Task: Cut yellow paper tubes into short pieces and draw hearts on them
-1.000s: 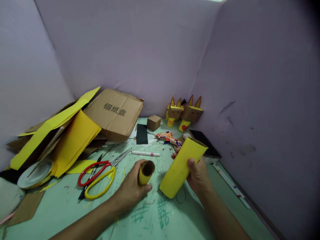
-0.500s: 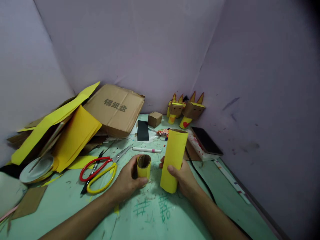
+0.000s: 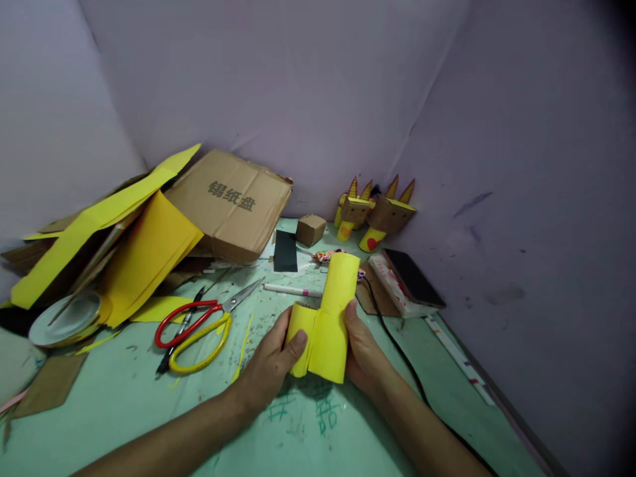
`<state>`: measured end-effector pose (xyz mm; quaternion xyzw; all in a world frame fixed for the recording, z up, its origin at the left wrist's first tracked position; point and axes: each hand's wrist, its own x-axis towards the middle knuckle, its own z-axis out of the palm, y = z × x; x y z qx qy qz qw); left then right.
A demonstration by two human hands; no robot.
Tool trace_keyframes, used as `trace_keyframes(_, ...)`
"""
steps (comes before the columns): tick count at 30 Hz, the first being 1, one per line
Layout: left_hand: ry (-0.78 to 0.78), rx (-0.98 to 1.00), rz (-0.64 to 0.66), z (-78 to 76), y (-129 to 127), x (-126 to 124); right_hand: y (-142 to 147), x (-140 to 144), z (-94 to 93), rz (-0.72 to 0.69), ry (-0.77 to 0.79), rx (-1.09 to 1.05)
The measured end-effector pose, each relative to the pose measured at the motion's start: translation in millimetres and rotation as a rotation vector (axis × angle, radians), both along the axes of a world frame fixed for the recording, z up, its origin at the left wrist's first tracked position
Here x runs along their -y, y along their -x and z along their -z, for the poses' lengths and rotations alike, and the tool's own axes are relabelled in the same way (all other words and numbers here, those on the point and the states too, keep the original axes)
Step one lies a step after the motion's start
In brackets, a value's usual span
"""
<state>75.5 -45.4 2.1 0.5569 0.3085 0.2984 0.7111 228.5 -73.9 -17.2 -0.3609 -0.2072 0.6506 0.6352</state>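
Note:
My left hand (image 3: 271, 361) grips a short yellow paper-covered tube (image 3: 300, 339). My right hand (image 3: 364, 351) holds a tall yellow tube (image 3: 334, 315) upright. The two tubes are pressed side by side, touching, just above the green table (image 3: 149, 411). The short tube's open top is mostly hidden behind its yellow wrap.
Red and yellow scissors (image 3: 199, 328) and a black pen (image 3: 181, 331) lie left of my hands. A white marker (image 3: 292, 290), black card (image 3: 285, 251) and small cardboard box (image 3: 311, 229) sit behind. Cardboard figures (image 3: 377, 215), a phone (image 3: 413, 278), yellow sheets (image 3: 149, 262), a cable (image 3: 397, 344).
My hands came together: the short tube moved right and the tall tube left until they touch. The tall tube went from tilted to upright over the second.

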Motion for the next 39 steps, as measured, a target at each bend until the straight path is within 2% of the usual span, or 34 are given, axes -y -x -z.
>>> trace_keyframes(13, 0.064, 0.009, -0.001, -2.7, -6, 0, 6, -3, 0.8, 0.061, 0.014, 0.023)
trace_keyframes(18, 0.208, -0.021, -0.026, -4.4, -13, -2, 5, -8, -7.1, -0.050, 0.166, -0.033)
trace_keyframes(22, 0.292, -0.015, -0.040, -7.5, -15, -2, 7, -11, -9.7, -0.046, 0.168, -0.031)
trace_keyframes(28, 0.275, -0.032, -0.048, -10.5, -16, 2, 10, -11, -12.3, -0.017, 0.157, -0.081)
trace_keyframes(34, 0.241, -0.030, -0.048, -7.5, -16, 5, 10, -4, -9.9, -0.031, 0.148, 0.007)
trace_keyframes(36, 0.194, -0.027, -0.040, -6.7, -13, 7, 11, -1, -9.1, 0.002, 0.110, 0.050)
trace_keyframes(39, 0.087, 0.032, -0.015, -2.2, -6, 11, 15, 5, -9.4, 0.084, -0.027, 0.114)
